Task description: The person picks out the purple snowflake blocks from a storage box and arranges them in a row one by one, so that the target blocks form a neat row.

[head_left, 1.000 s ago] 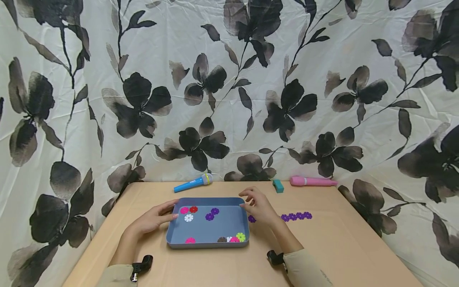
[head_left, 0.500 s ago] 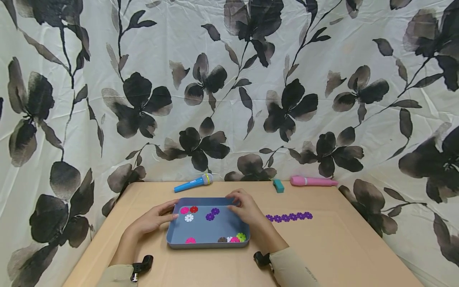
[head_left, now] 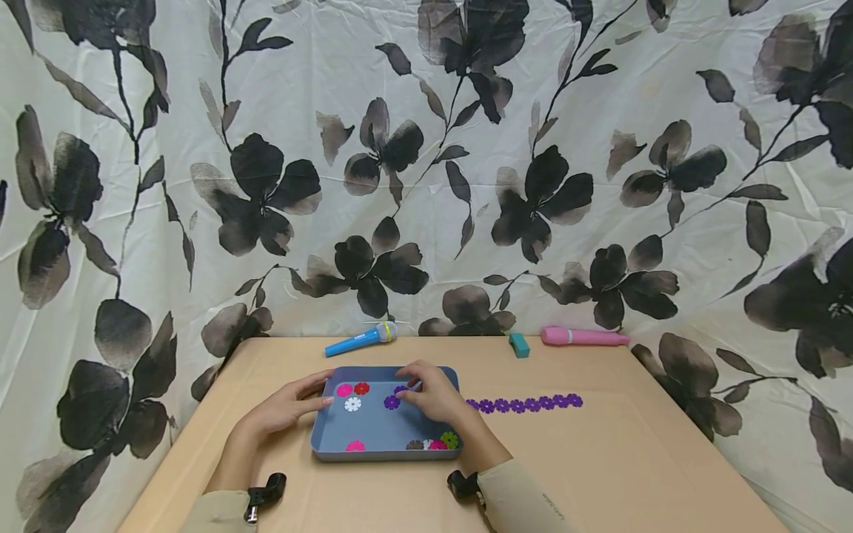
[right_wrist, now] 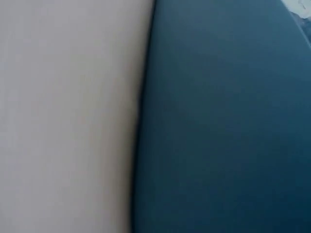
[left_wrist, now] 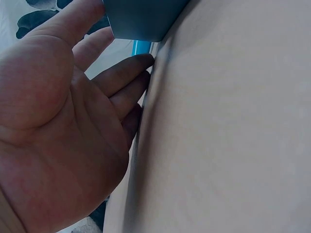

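Note:
A grey-blue tray [head_left: 420, 454] stands on the table, with flower-shaped plastic pieces in it. My left hand [head_left: 283, 406] rests at its left rim, thumb and forefinger spread along the edge; in the left wrist view the other fingers extend beneath the tray's corner. Reaching in from the right, my right hand [head_left: 429, 392] is over the tray, thumb and forefinger apart beside two purple flower pieces [head_left: 392, 402], one partly covered by the fingers. A row of several purple flower pieces [head_left: 517, 406] lies on the table right of the tray. The right wrist view shows the tray's outer wall [right_wrist: 218, 116].
Other pieces in the tray include a red one [head_left: 361, 388], a white one [head_left: 352, 405] and a green one [head_left: 450, 440]. Along the back lie a blue toy microphone [head_left: 360, 341], a teal block [head_left: 519, 346] and a pink stick-like object [head_left: 583, 337].
My right hand has moved left from the tray's right edge to the purple pieces inside, uncovering more of the purple row. My left hand stays at the rim.

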Available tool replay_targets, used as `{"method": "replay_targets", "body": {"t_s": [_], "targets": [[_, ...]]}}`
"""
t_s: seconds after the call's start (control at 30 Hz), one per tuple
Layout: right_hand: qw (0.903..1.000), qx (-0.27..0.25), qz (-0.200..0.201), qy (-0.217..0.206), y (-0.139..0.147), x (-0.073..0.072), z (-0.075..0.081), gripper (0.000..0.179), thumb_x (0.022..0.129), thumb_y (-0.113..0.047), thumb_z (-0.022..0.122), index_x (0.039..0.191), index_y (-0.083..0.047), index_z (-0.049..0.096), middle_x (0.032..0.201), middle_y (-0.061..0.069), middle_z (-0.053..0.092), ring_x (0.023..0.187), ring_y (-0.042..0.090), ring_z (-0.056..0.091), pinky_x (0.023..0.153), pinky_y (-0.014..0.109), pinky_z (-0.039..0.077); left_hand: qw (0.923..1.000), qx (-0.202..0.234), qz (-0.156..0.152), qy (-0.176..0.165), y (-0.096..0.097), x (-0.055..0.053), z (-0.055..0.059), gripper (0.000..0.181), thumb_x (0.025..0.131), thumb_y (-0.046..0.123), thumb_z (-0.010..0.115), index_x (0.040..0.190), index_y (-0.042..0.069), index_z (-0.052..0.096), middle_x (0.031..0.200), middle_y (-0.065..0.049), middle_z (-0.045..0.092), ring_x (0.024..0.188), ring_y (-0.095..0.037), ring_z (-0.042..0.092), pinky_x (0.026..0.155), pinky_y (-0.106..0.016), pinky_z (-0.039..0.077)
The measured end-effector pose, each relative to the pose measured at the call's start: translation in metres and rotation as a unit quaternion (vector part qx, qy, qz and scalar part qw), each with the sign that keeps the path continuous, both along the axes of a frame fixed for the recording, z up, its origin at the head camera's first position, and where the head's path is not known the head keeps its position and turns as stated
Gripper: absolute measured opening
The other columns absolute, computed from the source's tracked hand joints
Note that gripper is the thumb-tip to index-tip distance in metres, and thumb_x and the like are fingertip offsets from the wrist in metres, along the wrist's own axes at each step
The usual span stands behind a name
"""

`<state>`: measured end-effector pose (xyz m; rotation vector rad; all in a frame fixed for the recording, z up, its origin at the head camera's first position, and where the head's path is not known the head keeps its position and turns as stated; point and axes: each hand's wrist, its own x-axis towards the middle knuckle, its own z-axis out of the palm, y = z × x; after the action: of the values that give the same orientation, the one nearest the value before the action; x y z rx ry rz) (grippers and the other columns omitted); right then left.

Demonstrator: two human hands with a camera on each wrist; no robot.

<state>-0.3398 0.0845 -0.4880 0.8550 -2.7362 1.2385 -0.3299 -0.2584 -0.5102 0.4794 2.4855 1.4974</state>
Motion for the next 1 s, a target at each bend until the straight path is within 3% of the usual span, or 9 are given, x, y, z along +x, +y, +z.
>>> {"method": "replay_targets", "body": {"t_s": [0.17,0.27,0.4,0.57,0.8,1.0], "targets": [[0.9986,0.045,0.013,-0.025,-0.007,0.005,-0.004,0.038,0.097,-0.023,0.075,0.134,-0.012,0.069,0.126,0.006,0.069,0.101,0.018,0.064,0.083,0.027,0.055,1.0000,-0.003,-0.002,0.002,0.000,0.000,-0.001,0.072,0.101,0.034,0.069,0.161,0.009,0.038,0.165,-0.020,0.039,0.154,-0.044,0.033,0.125,-0.060,0.027],[0.9970,0.065,0.026,-0.032,-0.009,0.006,-0.008,0.041,0.097,-0.023,0.076,0.136,-0.013,0.068,0.132,0.003,0.069,0.114,0.020,0.065,0.097,0.035,0.057,1.0000,0.000,-0.003,0.001,0.000,-0.001,-0.001,0.072,0.101,0.033,0.070,0.161,0.009,0.039,0.165,-0.020,0.039,0.154,-0.044,0.033,0.125,-0.060,0.027],[0.9946,0.091,0.047,-0.019,-0.010,0.006,-0.010,0.043,0.096,-0.024,0.077,0.137,-0.012,0.068,0.135,0.000,0.070,0.127,0.020,0.063,0.112,0.044,0.051,1.0000,-0.001,-0.004,0.002,0.000,-0.001,-0.002,0.071,0.101,0.033,0.069,0.161,0.009,0.039,0.165,-0.020,0.039,0.154,-0.045,0.033,0.125,-0.061,0.027],[0.9926,0.109,0.052,0.005,-0.011,0.005,-0.012,0.036,0.096,-0.023,0.077,0.130,-0.014,0.072,0.127,-0.002,0.073,0.119,0.014,0.063,0.107,0.039,0.052,1.0000,-0.005,0.000,0.002,0.000,-0.001,-0.001,0.072,0.101,0.033,0.069,0.161,0.009,0.038,0.165,-0.020,0.039,0.154,-0.044,0.033,0.125,-0.061,0.027],[0.9931,0.106,0.048,-0.007,-0.010,0.003,-0.014,0.024,0.097,-0.009,0.074,0.120,-0.015,0.075,0.115,-0.005,0.071,0.108,0.007,0.064,0.097,0.030,0.056,1.0000,-0.009,0.001,0.000,-0.001,0.000,0.001,0.071,0.101,0.033,0.069,0.161,0.011,0.038,0.165,-0.019,0.039,0.154,-0.044,0.033,0.125,-0.061,0.027],[0.9930,0.108,0.047,-0.004,-0.010,0.002,-0.014,0.015,0.094,-0.007,0.077,0.105,-0.018,0.076,0.103,-0.008,0.068,0.094,0.004,0.059,0.087,0.024,0.053,1.0000,-0.005,0.001,-0.002,-0.001,0.000,0.000,0.070,0.101,0.033,0.069,0.161,0.012,0.039,0.165,-0.019,0.039,0.154,-0.044,0.033,0.125,-0.061,0.027]]}}
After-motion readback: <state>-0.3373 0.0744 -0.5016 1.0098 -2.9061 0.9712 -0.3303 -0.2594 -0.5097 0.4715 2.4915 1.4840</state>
